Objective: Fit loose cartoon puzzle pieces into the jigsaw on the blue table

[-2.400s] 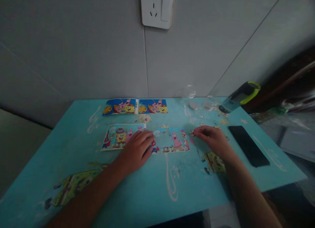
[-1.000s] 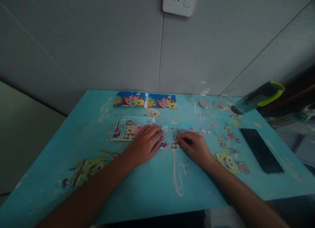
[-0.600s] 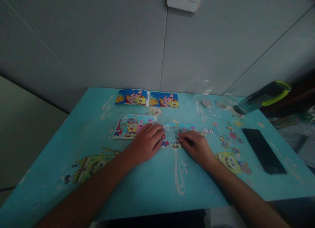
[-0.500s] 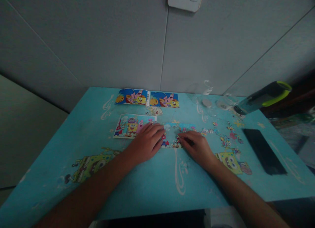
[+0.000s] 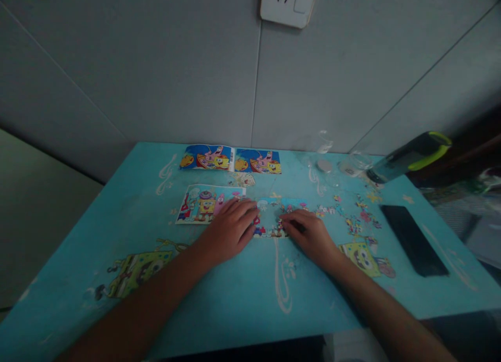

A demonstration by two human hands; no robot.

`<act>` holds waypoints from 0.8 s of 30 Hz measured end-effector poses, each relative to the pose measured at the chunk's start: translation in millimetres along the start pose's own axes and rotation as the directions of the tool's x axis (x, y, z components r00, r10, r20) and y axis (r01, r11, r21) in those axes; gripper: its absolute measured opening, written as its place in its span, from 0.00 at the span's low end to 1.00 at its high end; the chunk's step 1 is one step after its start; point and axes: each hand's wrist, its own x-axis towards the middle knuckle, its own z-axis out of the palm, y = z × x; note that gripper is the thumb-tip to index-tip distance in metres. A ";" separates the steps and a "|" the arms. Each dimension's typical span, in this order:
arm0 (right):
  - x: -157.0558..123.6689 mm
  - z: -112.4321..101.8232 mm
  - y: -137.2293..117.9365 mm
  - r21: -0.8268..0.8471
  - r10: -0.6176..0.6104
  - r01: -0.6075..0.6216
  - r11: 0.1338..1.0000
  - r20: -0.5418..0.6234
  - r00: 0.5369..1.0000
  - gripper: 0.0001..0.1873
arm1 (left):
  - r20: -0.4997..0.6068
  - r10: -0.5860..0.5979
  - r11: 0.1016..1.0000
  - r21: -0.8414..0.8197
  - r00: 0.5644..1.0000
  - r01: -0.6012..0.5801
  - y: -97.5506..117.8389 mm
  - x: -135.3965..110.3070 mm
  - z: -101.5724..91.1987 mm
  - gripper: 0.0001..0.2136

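Observation:
A small cartoon jigsaw puzzle lies partly built in the middle of a turquoise table. My left hand rests flat on its left end, fingers stretched out. My right hand lies on the puzzle's right part with fingers curled down at its lower edge; whether a piece is under them is hidden. A printed picture card sits just left of the puzzle. Several loose pieces are scattered to the right.
Two blue picture cards lie at the table's back by the grey wall. A black phone lies at the right. A dark bottle with a green band lies tilted at back right, near clear plastic containers. A wall socket is above.
My right hand moved from the loose pieces at the right onto the puzzle beside my left hand, and has stayed there. My left hand has kept its place. The view shifted slightly.

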 end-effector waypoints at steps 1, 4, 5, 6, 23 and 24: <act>-0.1 -0.4 0.0 0.003 0.005 -0.005 1.000 0.004 1.000 0.08 | -0.001 0.000 1.000 0.003 1.000 0.000 -0.3 -0.1 0.2 0.17; -0.8 -1.0 0.5 0.002 0.007 -0.007 1.000 0.003 1.000 0.08 | -0.003 0.000 1.000 0.009 1.000 0.000 -1.0 -0.7 1.0 0.17; -1.1 -0.8 0.9 0.001 0.003 -0.003 1.000 0.002 1.000 0.08 | -0.003 0.001 1.000 0.011 1.000 0.000 -1.1 -1.0 1.1 0.17; -1.3 -0.6 1.2 0.000 -0.001 0.001 1.000 0.003 1.000 0.08 | -0.003 0.001 1.000 0.012 1.000 -0.001 -1.0 -1.3 1.2 0.17; 1.1 1.4 2.7 -0.013 -0.012 0.012 1.000 0.000 1.000 0.07 | 0.014 -0.006 1.000 0.026 1.000 0.005 -3.0 -2.2 3.1 0.18; 1.0 1.4 3.2 -0.011 -0.010 0.010 1.000 0.001 1.000 0.07 | 0.013 -0.006 1.000 0.027 1.000 0.006 -2.6 -2.1 2.7 0.18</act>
